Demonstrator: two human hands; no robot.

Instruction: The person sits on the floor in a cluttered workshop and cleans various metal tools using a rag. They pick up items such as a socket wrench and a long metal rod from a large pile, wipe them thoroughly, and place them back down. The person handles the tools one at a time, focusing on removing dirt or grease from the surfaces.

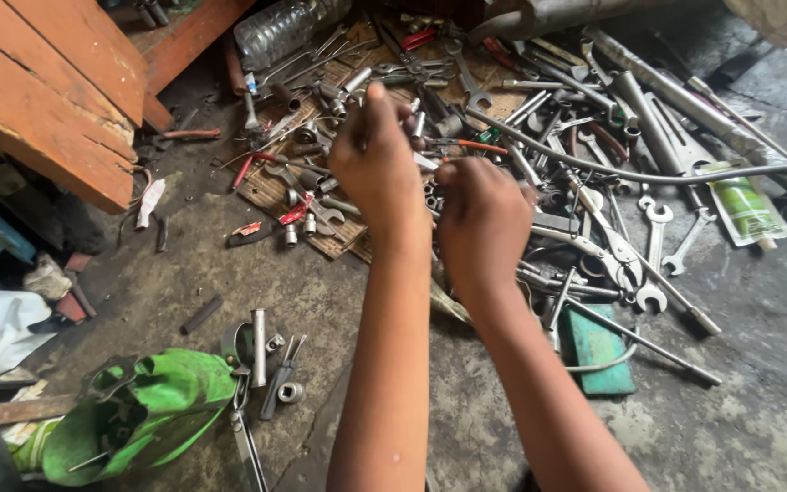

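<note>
Both hands meet above the heap of spanners (649, 228) on the floor. The left hand (377, 164) pinches a small metal piece (424, 161), lying roughly crosswise toward the right hand (483, 219), whose grip curls nearly closed beside it; what it holds I cannot tell.

A workshop: wrenches (658, 239) and sockets (290, 392) strewn over a grimy concrete floor (740, 401).

Grimy concrete floor (758, 383), orange wooden bench (38, 82)
</note>
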